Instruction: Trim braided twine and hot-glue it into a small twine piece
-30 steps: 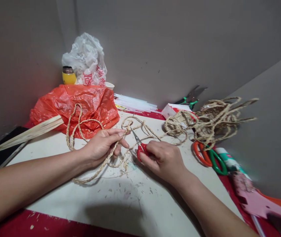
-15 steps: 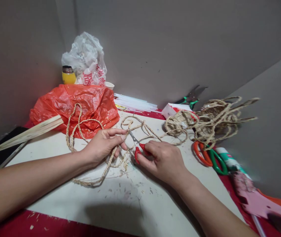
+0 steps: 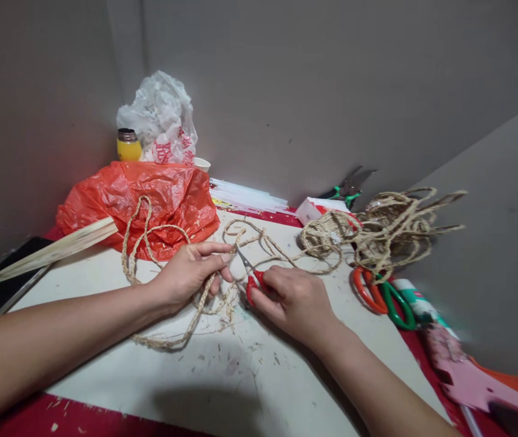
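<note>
"Where do I have the braided cord [image 3: 201,303]?"

"From my seat, over the middle of the counter [image 3: 104,371], in the left hand [image 3: 190,273]. Thumb and forefinger are pinched together on it, with no gap in that grip. One stretch bows from the palm toward the near edge; I can't trace every strand beyond."

"And the right hand [image 3: 295,297]?"

"Its grip is curled round the scissors [image 3: 248,263], thumb at one red handle, fingers at the other. The handles sit a little apart; how wide the blades are parted, I can't tell."

"Which relation am I reading most closely?"

"Blades to cord end, I'd judge. The short end pokes just past the left fingertips, its long axis pointing to the far edge and leaning right. The blades slant from the right toward the far left corner, so I have the two lying roughly crosswise."

"Touching?"

"The tips are right beside the cord and those fingertips. Contact, I can't make out."

"Nearer hand?"

"The left; it's on the cord. The right sits off toward the right edge, the scissors bridging between, with the ball of cord [image 3: 329,229] behind it near the far right corner."
</note>
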Demonstrator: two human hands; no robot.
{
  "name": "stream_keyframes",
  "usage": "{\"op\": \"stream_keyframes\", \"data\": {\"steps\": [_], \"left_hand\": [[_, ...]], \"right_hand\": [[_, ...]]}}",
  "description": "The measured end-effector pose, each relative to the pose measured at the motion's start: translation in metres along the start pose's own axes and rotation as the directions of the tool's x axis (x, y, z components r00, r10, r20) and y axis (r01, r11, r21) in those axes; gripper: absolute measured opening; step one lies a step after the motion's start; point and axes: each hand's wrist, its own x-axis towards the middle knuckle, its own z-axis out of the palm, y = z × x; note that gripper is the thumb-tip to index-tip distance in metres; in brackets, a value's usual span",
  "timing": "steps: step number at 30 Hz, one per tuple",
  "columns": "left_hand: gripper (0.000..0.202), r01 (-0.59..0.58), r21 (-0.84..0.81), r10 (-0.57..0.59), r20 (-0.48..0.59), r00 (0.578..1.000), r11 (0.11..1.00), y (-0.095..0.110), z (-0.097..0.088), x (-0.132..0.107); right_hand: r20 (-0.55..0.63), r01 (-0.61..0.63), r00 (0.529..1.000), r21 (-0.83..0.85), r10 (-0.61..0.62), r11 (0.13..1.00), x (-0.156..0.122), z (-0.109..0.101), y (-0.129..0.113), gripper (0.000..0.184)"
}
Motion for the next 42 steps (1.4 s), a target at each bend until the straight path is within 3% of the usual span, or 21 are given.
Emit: {"op": "stream_keyframes", "data": {"steps": [3, 5, 7, 9, 11, 12, 14, 21, 28, 32, 37, 42], "left_hand": [[0.032, 0.006, 0.004, -0.006, 0.037, 0.999, 1.0, 0.001, -0.001, -0.001], [0.035, -0.001, 0.016, 0.0, 0.048, 0.999, 1.0, 0.001, -0.001, -0.001], [0.037, -0.018, 0.052, 0.015, 0.046, 0.999, 0.998, 0.0, -0.001, -0.003], [0.038, -0.032, 0.12, 0.027, 0.042, 0.999, 0.992, -0.002, 0.0, -0.005], [0.038, -0.065, 0.202, 0.056, 0.051, 0.997, 0.977, -0.004, 0.002, -0.008], [0.036, -0.093, 0.238, 0.081, 0.062, 0.995, 0.967, -0.004, 0.003, -0.01], [0.032, -0.147, 0.285, 0.126, 0.088, 0.988, 0.947, -0.004, 0.005, -0.014], [0.021, -0.181, 0.308, 0.141, 0.148, 0.979, 0.934, 0.001, 0.01, -0.019], [0.035, -0.055, 0.047, 0.049, 0.121, 0.991, 0.997, -0.007, 0.005, -0.01], [0.037, -0.019, 0.015, 0.017, 0.139, 0.99, 1.0, -0.003, 0.003, -0.009], [0.034, -0.053, 0.072, 0.046, 0.091, 0.995, 0.996, 0.007, 0.006, -0.016], [0.032, -0.082, 0.12, 0.071, 0.09, 0.993, 0.989, 0.009, 0.012, -0.021]], "right_hand": [[-0.044, -0.069, 0.996, 0.127, 0.075, 0.99, 0.0, 0.001, 0.001, 0.031], [-0.086, -0.171, 0.973, 0.365, 0.215, 0.915, 0.001, 0.0, 0.001, 0.033], [-0.021, -0.308, 0.91, 0.631, 0.413, 0.712, 0.005, -0.002, -0.002, 0.031], [0.151, -0.427, 0.812, 0.812, 0.563, 0.397, 0.011, -0.002, -0.008, 0.025], [0.349, -0.486, 0.724, 0.87, 0.595, 0.082, 0.018, -0.001, -0.014, 0.028], [0.429, -0.498, 0.702, 0.866, 0.569, -0.038, 0.021, 0.0, -0.017, 0.029], [0.504, -0.512, 0.695, 0.848, 0.513, -0.14, 0.025, 0.003, -0.023, 0.03], [0.483, -0.472, 0.722, 0.867, 0.495, -0.159, 0.028, 0.001, -0.03, 0.029], [0.18, -0.266, 0.76, 0.963, 0.624, 0.047, 0.033, -0.009, -0.003, 0.028], [0.052, -0.195, 0.763, 0.969, 0.644, 0.153, 0.035, -0.019, 0.004, 0.023], [-0.05, -0.111, 0.768, 0.971, 0.638, 0.209, 0.045, -0.03, 0.009, 0.021], [-0.057, -0.109, 0.763, 0.97, 0.644, 0.216, 0.048, -0.015, 0.014, 0.024]]}}
